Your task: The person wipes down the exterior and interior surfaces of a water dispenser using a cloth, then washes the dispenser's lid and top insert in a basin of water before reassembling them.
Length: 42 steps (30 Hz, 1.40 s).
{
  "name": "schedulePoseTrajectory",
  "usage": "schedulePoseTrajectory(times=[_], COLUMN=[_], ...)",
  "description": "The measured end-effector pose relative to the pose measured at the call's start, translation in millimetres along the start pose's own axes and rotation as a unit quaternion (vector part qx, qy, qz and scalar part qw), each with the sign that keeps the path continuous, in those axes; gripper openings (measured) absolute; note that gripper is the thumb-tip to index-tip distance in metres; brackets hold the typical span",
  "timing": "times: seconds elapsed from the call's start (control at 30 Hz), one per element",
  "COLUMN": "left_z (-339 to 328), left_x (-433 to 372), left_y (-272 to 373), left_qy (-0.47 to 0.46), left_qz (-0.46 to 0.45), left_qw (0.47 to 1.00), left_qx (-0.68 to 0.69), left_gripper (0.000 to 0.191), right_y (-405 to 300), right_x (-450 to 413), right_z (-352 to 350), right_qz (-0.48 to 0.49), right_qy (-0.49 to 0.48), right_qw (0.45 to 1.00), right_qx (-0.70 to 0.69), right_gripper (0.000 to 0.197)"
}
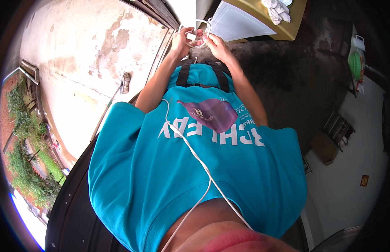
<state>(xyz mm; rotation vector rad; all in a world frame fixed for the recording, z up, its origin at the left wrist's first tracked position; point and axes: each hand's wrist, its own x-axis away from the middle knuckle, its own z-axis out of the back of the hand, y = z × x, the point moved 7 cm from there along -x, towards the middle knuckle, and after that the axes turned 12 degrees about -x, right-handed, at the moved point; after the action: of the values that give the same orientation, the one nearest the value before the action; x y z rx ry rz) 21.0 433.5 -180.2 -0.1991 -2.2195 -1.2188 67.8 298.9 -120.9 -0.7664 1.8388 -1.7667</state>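
A white cable (210, 27) is coiled in a loose loop between my two hands, at the top middle of the view. My left hand (181, 41) grips the loop's left side, and a small white block (191, 36), perhaps a plug or adapter, lies at its fingers. On the other side, my right hand (216, 45) pinches the loop between thumb and fingers. Part of the coil is hidden behind the fingers. Thin white earphone-like wires (199, 159) hang down the front of my teal shirt (169, 189), apart from the coil.
A white appliance or cabinet (242, 21) with gold-coloured trim stands ahead right, a white cloth (276, 11) on top. Left, beyond a door sill (159, 53), a mop (125, 83) lies over pale concrete. A green basin (355, 65) and a cardboard box (323, 148) are at right.
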Motion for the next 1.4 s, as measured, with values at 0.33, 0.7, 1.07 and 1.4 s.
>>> schedulePoseTrajectory(times=[0.33,0.7,1.07,1.4], left_z=[-43.6,-76.1,-53.5,-56.7], left_x=[4.8,14.4,12.7,-11.6], left_y=[-17.3,-12.9,46.3,-53.2], left_qy=[-0.293,-0.177,-0.072,-0.097], left_qz=[0.101,0.120,-0.162,0.199], left_qw=[0.938,0.975,0.969,0.974], left_qx=[0.153,0.059,-0.175,-0.047], left_gripper=[0.044,0.045,0.030,0.041], right_y=[-17.6,-60.1,-27.0,-55.5], right_x=[-2.0,2.2,19.9,18.9], right_z=[-1.6,26.0,17.7,25.0], right_qz=[0.043,0.162,0.088,0.201], right_qy=[0.127,0.293,0.136,0.265], right_qw=[0.979,0.926,0.956,0.923], right_qx=[0.154,0.176,0.243,0.195], right_gripper=[0.030,0.030,0.030,0.026])
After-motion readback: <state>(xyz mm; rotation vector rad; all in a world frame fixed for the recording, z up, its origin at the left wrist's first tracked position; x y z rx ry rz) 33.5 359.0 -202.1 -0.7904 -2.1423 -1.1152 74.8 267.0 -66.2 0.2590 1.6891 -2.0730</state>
